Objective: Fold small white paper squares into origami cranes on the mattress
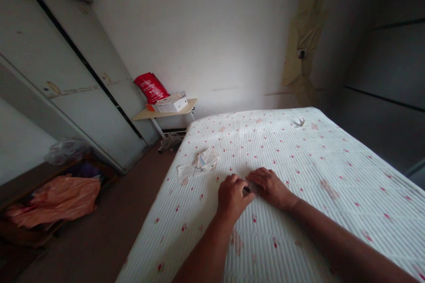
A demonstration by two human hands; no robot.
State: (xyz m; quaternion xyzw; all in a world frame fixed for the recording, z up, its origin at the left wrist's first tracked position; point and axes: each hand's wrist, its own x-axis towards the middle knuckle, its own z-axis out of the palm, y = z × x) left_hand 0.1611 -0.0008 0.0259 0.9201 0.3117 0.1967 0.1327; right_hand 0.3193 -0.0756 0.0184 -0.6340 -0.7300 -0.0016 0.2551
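My left hand [231, 198] rests on the quilted mattress [268, 243], its fingers curled toward the thumb. Between them shows a small dark object [246, 190], mostly hidden, so its kind cannot be made out. Close beside it on the right, my right hand [271, 189] lies palm down with its fingers stretched toward the left hand. Whether anything is under those fingers is hidden. Beyond my left hand, a few printed paper pieces [207, 159] lie overlapping on the white, red-dotted cover.
A small white crumpled scrap [299, 122] lies on the bed's far side. At the far left stand a small table [166, 112] with a red bag [151, 87] and a white box [177, 105], and a cabinet [76, 84]. An orange plastic bag [63, 196] is at the left.
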